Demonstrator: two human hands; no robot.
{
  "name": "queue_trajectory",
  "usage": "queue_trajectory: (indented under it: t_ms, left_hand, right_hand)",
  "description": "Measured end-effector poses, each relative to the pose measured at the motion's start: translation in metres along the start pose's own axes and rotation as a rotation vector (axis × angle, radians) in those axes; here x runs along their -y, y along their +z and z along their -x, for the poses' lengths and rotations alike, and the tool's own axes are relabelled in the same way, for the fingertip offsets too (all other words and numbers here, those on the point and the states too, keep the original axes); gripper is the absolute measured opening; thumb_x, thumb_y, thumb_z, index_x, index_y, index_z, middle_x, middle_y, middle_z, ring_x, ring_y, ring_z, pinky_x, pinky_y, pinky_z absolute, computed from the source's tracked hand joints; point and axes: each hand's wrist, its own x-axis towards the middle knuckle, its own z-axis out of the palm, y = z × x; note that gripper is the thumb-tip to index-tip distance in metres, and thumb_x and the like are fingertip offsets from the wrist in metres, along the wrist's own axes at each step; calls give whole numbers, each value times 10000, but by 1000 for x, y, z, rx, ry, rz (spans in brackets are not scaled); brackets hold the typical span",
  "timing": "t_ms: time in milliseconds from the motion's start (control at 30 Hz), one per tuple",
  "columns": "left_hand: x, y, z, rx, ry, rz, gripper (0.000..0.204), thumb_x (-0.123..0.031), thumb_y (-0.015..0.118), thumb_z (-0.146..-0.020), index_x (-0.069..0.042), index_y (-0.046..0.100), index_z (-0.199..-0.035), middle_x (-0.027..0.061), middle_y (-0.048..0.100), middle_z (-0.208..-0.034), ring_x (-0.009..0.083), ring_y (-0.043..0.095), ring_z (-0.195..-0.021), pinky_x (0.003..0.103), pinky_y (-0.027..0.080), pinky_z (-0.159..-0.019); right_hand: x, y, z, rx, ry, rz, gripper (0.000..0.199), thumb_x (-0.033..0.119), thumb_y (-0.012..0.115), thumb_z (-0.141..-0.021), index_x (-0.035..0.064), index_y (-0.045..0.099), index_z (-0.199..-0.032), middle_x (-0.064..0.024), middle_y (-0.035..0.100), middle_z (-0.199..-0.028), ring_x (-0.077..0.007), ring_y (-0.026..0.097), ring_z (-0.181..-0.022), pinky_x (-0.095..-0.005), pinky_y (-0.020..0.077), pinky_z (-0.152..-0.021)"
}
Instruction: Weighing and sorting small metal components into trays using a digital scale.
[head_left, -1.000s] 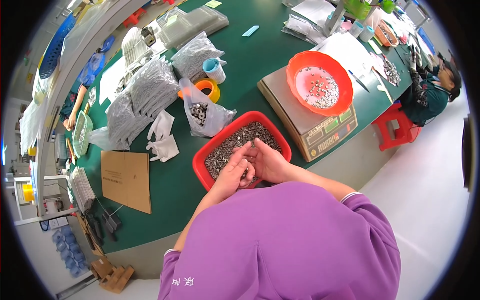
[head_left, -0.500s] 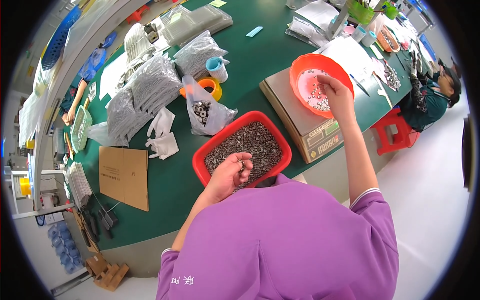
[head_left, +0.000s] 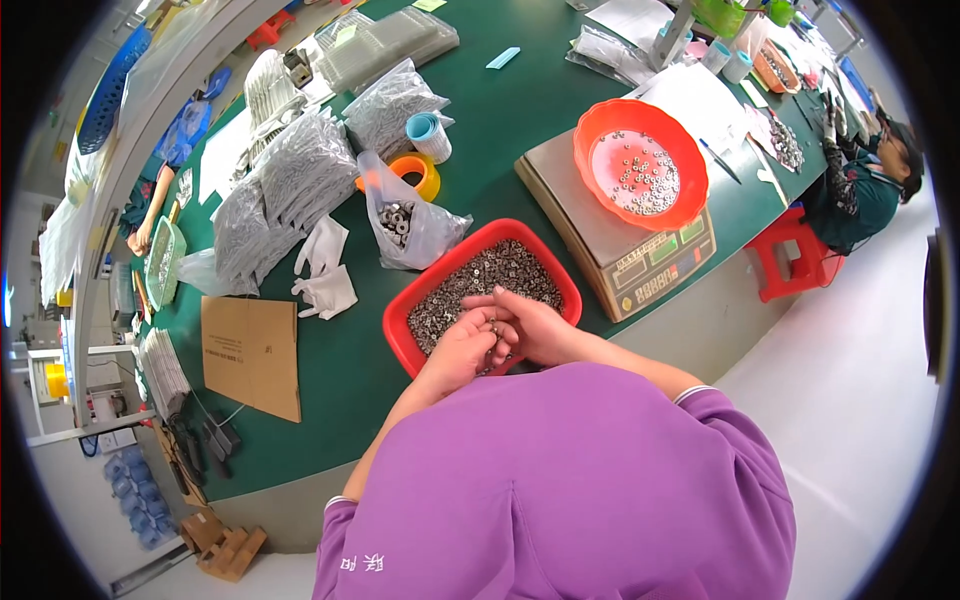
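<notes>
A red rectangular tub [head_left: 397,318] full of small metal nuts [head_left: 500,265] stands right in front of me. Over its near edge, my left hand [head_left: 462,352] is cupped round a few of these nuts. My right hand [head_left: 538,328] meets it there, thumb and fingers drawn together at the left fingers; whatever it pinches is hidden. To the right, an orange-red scalloped bowl [head_left: 592,150] rests on a weighing scale [head_left: 640,275], with many nuts spread loosely over its pale bottom.
A plastic bag of larger metal rings [head_left: 410,225] lies beyond the tub. White gloves [head_left: 325,270], flat cardboard [head_left: 250,355] and stacked plastic-wrapped packs [head_left: 290,190] are to the left. Another person [head_left: 870,185] sits at the far right near a red stool [head_left: 795,255].
My right hand has moved from above the bowl down and left to my left hand over the tub. More nuts show in the bowl. My left hand stays nearly in place.
</notes>
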Motion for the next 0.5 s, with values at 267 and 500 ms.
queue_trajectory:
  t_ms: [267,500]
  left_hand:
    - [1,4,-1,-5,-19,-1,223,-79,403,-874,-48,479,-1081,0,508,-824,57,430,-654,183,369,-577]
    - [7,-3,-4,6,44,-122,207,-158,364,-926,-50,469,-1067,13,509,-714,50,401,-528,175,328,-464]
  right_hand:
    - [3,5,5,13,-9,-25,531,416,196,-933,49,363,-1278,-74,543,-1095,-142,523,-606,-301,451,-580]
    - [-1,5,3,13,-20,-85,556,442,206,-925,50,341,-1295,-111,459,-1231,-199,572,-731,-349,483,-663]
